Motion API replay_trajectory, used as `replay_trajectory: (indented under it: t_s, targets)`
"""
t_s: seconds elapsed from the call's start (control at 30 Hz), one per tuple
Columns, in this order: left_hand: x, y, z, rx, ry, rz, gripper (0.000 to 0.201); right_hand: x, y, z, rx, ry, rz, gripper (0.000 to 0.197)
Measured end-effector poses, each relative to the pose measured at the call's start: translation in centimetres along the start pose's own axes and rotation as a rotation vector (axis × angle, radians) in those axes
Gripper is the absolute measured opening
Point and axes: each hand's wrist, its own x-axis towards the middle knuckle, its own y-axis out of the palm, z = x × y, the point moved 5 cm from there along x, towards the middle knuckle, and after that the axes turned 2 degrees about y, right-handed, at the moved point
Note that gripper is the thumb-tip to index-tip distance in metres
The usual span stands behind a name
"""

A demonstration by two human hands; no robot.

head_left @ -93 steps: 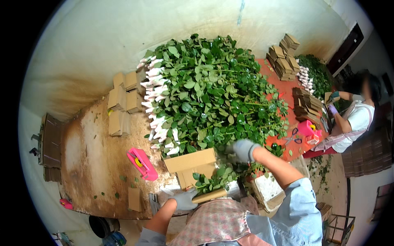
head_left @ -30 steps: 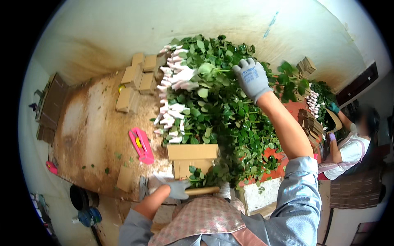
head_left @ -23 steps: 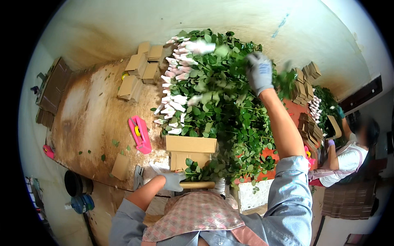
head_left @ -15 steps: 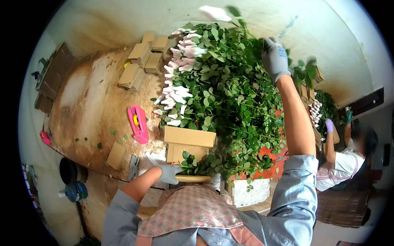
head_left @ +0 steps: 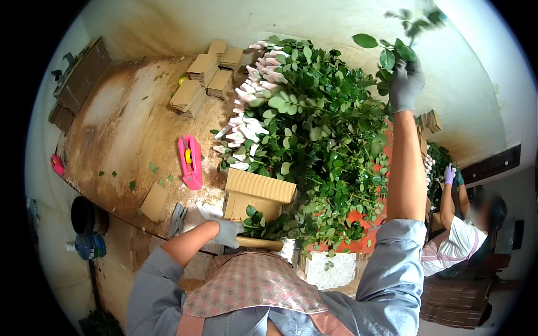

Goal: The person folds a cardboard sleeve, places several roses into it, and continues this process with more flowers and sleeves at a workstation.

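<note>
Raised at the upper right, my right hand [head_left: 407, 84] in a grey glove is closed around a leafy rose stem [head_left: 399, 51]. Leaves stick out above the fist, some of them blurred, and no bloom shows on this stem. Low in front of my apron, my gloved left hand [head_left: 227, 233] grips the near edge of an open cardboard wrap [head_left: 260, 178]; its fingertips are partly hidden. Green leaves [head_left: 255, 219] lie in the wrap beside that hand. Beyond it spreads a big pile of roses [head_left: 314, 120], pale pink-white heads [head_left: 246, 131] to the left.
A pink tape dispenser [head_left: 191, 162] stands on the worn wooden table [head_left: 120, 131], with a flat cardboard piece [head_left: 154, 201] nearer me. Stacks of folded cardboard [head_left: 202, 70] sit behind. Red sheeting [head_left: 350, 224] shows under the stems. A co-worker [head_left: 462, 235] works at the far right.
My right hand has moved right and slightly down with the stem. The stem's pale head, seen earlier at the top, is no longer visible. My left hand stays at the wrap.
</note>
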Motion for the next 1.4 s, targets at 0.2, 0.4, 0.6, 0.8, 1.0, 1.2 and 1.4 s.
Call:
replay_trajectory:
  t_s: [0.2,0.4,0.6,0.8,1.0,1.2,1.4]
  targets:
    - [0.5,1.9,0.9,0.025,0.04,-0.072,0.076,-5.8,0.9,-3.2,-0.72,0.309,0.641,0.022]
    - [0.4,0.5,0.6,0.046,-0.021,0.038,0.088,-8.9,-1.6,-2.7,-0.139,-0.007,0.292,0.02]
    - [-0.1,-0.2,-0.1,0.05,-0.058,0.122,0.091,-8.1,-1.5,1.4,-0.329,-0.162,0.466,0.014]
    - [0.5,-0.1,0.0,0.066,-0.024,0.085,0.091,-10.8,-2.1,1.9,-1.369,-0.359,0.563,0.015]
    - [0.6,1.0,0.8,0.028,0.024,0.039,0.089,-22.7,1.0,7.7,-0.992,-0.35,0.908,0.013]
    - [-1.2,-1.4,-1.4,0.008,-0.023,0.002,0.082,-43.5,1.5,3.7,-0.87,-0.066,1.473,0.017]
    - [-1.3,-1.0,-0.9,-0.032,-0.084,-0.021,0.079,-54.5,2.3,-5.8,-0.881,0.046,1.757,0.024]
